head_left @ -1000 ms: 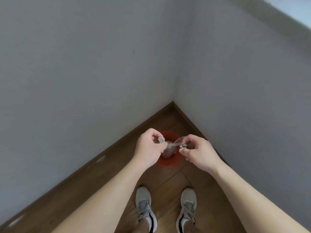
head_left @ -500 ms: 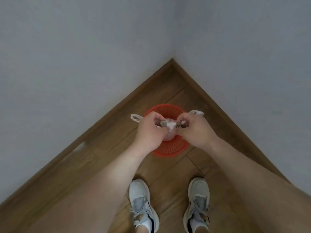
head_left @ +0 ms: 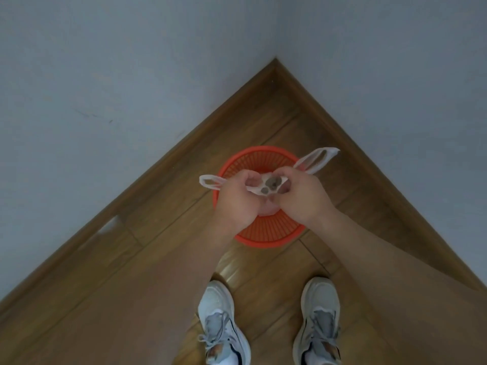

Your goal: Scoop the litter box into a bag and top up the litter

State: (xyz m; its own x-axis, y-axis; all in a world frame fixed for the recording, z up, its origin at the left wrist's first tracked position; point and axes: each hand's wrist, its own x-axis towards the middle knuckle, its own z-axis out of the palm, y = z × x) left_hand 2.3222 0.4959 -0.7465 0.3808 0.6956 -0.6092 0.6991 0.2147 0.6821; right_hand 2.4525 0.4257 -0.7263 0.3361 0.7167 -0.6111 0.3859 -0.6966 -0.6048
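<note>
- Two pale grey walls meet in a corner, with a wooden skirting board along their base.
- The wooden floor fills the lower part of the view.
- A round red plastic basket stands on the floor in the corner.
- Two grey-white trainers stand side by side, near the basket.
- The left hand and right hand are close together above the basket, fingers curled and pinching the bag's top.
- The thin white plastic bag hangs between the hands over the basket; its handle loops stick out to either side.
- Small grey-brown lumps show through the bag between the fingers.
</note>
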